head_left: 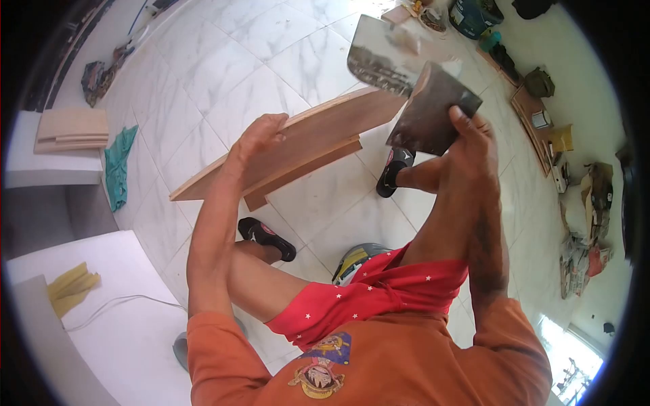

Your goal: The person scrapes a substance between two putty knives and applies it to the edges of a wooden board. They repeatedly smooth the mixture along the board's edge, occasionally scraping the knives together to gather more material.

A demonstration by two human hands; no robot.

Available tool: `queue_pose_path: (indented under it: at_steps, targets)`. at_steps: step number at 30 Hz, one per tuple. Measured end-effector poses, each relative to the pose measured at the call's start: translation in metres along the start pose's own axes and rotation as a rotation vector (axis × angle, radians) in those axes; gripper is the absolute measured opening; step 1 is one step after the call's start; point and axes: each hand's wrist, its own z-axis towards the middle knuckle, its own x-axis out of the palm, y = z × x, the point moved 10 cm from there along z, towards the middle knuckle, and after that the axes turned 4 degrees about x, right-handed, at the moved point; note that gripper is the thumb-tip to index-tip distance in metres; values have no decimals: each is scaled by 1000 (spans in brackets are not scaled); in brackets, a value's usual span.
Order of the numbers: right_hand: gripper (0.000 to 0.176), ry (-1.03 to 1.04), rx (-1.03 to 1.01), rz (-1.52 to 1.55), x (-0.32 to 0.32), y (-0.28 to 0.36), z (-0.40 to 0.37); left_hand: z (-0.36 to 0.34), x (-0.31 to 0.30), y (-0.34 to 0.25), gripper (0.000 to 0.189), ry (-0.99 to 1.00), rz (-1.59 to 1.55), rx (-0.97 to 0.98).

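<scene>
My left hand [261, 137] is closed round the upper edge of a long wooden board [318, 132], which slants across in front of me. In my right hand [472, 142] is a dark, flat, roughly rectangular piece [433, 111], gripped at its right side with the thumb on its face. Just beyond that piece, a shiny steel plate [379, 54] with a rounded corner overlaps it in this view, over the board's right end. Below the board runs a narrower wooden piece [305, 166], partly hidden by it.
White marble-look tiles [332, 203] cover the floor. On the left, wooden pieces [72, 128] lie on a white surface, near a green cloth [120, 166] and a yellow cloth [71, 287]. A bucket [474, 17] stands at the far right, with assorted items along the right wall.
</scene>
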Motion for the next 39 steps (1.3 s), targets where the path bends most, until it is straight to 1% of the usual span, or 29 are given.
queue_pose_path:
  at_steps: [1,2,3,6,8,10,12,15,16,17,18,20,21,23,25,27,29,31,33,34,35,36,37,39]
  targets:
    - [29,-5,59,13,-6,-8,7,10,4,6,40,16,25,-43]
    - [29,-61,129,8,-10,-22,9,10,11,16,47,30,48,-84]
    - [30,-3,144,40,-8,-32,12,11,13,25,55,33,81,-121]
    - [30,145,190,131,-5,-62,6,-10,-9,7,84,-34,305,-161]
    - [30,190,211,218,0,-76,-4,-30,-32,-29,90,-119,-96,-222]
    - [30,249,268,303,-2,-88,-3,-40,-44,-78,90,-165,-515,-174]
    - [31,292,276,327,14,-93,-5,-51,-47,-132,85,-186,-926,5]
    - [32,355,322,323,35,-107,-7,-52,-33,-166,69,-345,-1345,51]
    - [32,377,352,322,42,-113,-9,-51,-26,-161,53,-468,-1492,-8]
    - [32,398,380,320,47,-119,-13,-53,-18,-153,47,-524,-1534,-41]
    - [32,423,427,317,51,-128,-16,-55,-16,-146,42,-581,-1576,-71]
    - [31,440,424,359,59,-134,-23,-63,-16,-129,30,-718,-1602,-155]
    - [31,450,420,378,60,-136,-26,-66,-29,-123,31,-754,-1606,-127]
    - [31,420,402,260,49,-135,-29,-77,-58,-101,33,-823,-1612,-73]
    - [32,364,402,107,32,-115,-29,-93,-85,-79,33,-905,-1513,-104]
    - [32,296,360,-79,6,-97,-15,-101,-90,-64,34,-968,-1417,-131]
    - [32,151,410,-149,15,-59,-18,-104,-89,-50,36,-999,-1318,-152]
    - [35,264,-147,-839,48,-1,-9,-95,-79,-46,37,-979,-1283,-197]
    - [40,385,-515,-1160,79,14,-8,-85,-80,-47,39,-998,-1250,-219]
    - [43,432,-579,-1158,86,14,-1,-80,-83,-52,34,-1007,-1233,-239]
    - [47,474,-638,-1156,93,14,4,-74,-81,-50,33,-1013,-1238,-217]
    - [49,526,-748,-1191,108,15,1,-68,-82,-49,31,-1016,-1244,-195]
    - [49,533,-757,-1222,116,13,3,-63,-80,-51,29,-1017,-1250,-172]
    - [49,549,-777,-1277,132,6,5,-61,-75,-52,27,-1002,-1257,-194]
